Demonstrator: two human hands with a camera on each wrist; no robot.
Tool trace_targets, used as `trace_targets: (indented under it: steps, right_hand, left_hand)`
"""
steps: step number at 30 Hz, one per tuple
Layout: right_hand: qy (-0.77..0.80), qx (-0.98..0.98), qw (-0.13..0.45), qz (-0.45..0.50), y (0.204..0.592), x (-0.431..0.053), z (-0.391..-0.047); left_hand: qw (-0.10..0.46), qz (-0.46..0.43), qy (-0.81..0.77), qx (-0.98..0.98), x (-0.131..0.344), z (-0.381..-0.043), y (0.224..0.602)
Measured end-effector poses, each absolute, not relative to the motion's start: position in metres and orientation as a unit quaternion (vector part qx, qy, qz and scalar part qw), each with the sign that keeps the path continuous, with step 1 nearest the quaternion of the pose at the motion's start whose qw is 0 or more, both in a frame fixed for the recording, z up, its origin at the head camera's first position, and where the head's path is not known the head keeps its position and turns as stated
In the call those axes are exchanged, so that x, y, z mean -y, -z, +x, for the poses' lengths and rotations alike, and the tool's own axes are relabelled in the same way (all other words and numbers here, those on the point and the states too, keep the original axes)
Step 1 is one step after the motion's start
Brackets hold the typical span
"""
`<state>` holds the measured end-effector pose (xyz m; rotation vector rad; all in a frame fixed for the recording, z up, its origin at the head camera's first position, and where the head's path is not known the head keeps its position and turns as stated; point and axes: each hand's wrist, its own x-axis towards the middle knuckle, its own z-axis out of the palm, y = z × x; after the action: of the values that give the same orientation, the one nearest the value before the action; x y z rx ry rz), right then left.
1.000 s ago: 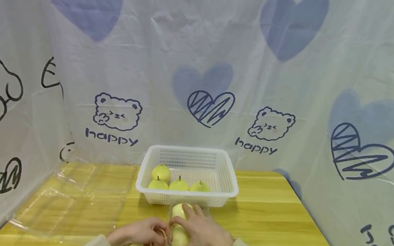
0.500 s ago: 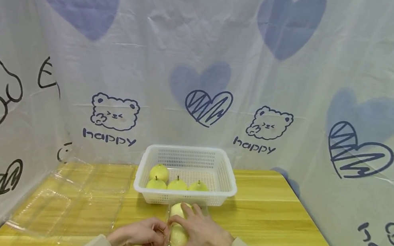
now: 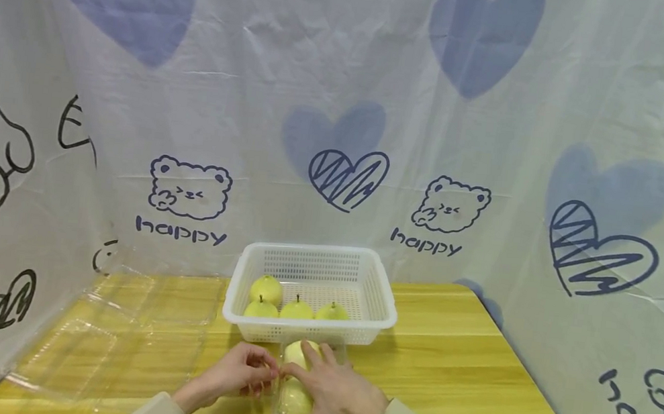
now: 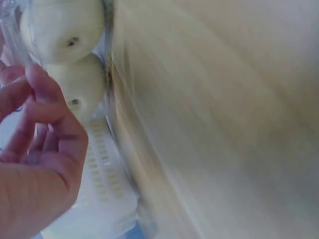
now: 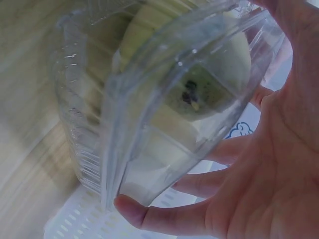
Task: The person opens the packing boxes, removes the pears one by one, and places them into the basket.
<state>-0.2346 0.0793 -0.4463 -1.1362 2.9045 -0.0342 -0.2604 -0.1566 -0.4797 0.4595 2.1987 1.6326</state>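
Note:
Under both hands is a clear plastic clamshell box (image 5: 134, 107) with pale yellow pears in it. One pear (image 3: 295, 400) shows near its front in the head view, and another (image 4: 79, 82) in the left wrist view. My right hand (image 3: 343, 392) rests on the lid with fingers spread and fairly straight, a fingertip at the lid's corner. At the box's left side, my left hand (image 3: 240, 369) pinches the plastic rim between thumb and fingertips, the other fingers curled. In the right wrist view, lid and base edges stand slightly apart.
A white plastic basket (image 3: 382, 307) holding several pears (image 3: 297, 309) stands right behind the box. Clear open plastic containers (image 3: 103, 358) lie on the left of the wooden table (image 3: 443, 367). Printed curtains (image 3: 270, 214) enclose the back and sides.
My left hand has moved slightly up and away along the box's left side. The right hand keeps its place on the lid. The head view has shifted slightly.

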Motion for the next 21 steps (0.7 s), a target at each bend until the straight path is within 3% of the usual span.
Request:
trace_targets:
  steps: [9,16,21]
  right_hand:
    - [0.005,-0.931,0.003,-0.364,0.448,-0.078,-0.235]
    - [0.005,-0.928,0.013,-0.374,0.448,-0.078,-0.235]
    - [0.007,-0.926,0.02,-0.377,0.447,-0.078,-0.235]
  left_hand:
    - [0.045,0.133,-0.529,-0.837,0.143,-0.269,0.481]
    - [0.071,0.137,-0.535,-0.83,0.141,-0.277,0.485]
    - [0.12,0.12,-0.594,-0.786,0.144,-0.282,0.49]
